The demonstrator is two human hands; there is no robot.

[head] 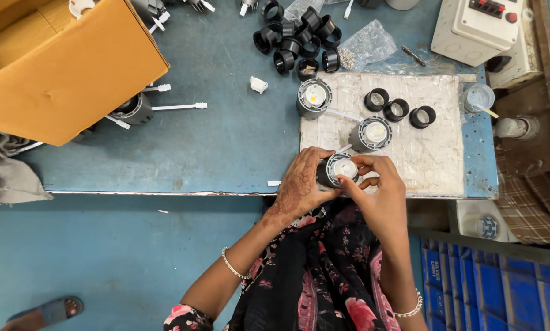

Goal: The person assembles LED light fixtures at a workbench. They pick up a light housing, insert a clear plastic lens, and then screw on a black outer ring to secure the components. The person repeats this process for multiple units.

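Blue and scuffed, the workbench (214, 141) fills the one head view I have, with a white mat (434, 147) just beyond my hands. My left hand (299, 187) wraps the dark body of a small round lamp housing (336, 170), held at the bench's near edge. My right hand (379, 193) pinches its pale front rim with fingertips. Two matching lamp units (315, 97) stand farther out on the mat, three black rings (397, 109) to their right. Beyond them lies a heap of black rings (299, 40). I judge the risk here is slippage: pressed unevenly, the front piece could seat crooked, or the housing could drop off the edge.
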